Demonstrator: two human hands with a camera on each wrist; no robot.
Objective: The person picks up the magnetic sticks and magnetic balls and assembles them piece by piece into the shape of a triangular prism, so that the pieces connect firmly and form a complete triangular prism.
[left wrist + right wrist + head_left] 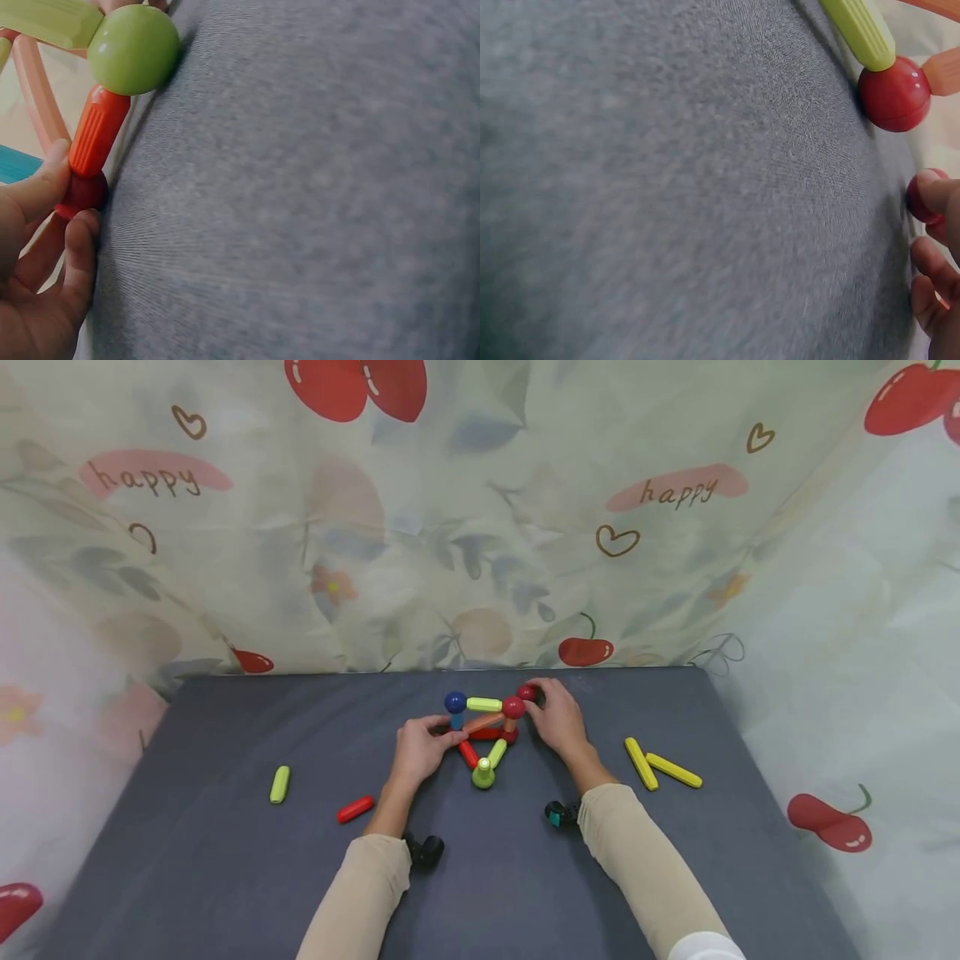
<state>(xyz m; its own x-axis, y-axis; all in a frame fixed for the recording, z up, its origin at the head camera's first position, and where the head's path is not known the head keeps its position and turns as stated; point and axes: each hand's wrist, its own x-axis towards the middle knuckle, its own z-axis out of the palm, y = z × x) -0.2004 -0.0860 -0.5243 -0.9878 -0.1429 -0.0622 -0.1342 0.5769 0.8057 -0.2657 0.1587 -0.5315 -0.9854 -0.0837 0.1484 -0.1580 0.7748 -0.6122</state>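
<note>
A frame of coloured rods and balls stands on the cloth between the hands. Its top has a blue ball (455, 702), a light green rod (484, 704) and a red ball (513, 707); an orange rod (483, 723) slants below. At the front, a green ball (483, 774) carries an upright rod. My left hand (422, 750) pinches a dark red ball (86, 195) at the frame's lower left corner, where a red rod (99, 131) joins. Beside the upper right corner, my right hand (557, 717) holds a loose red ball (921, 201) between thumb and fingers.
Two yellow rods (641, 764) lie to the right. On the left are a lone light green rod (280, 784) and a red rod (355, 810). A patterned curtain (420, 610) hangs behind the grey table (225, 877). Dark devices (424, 853) are at both wrists.
</note>
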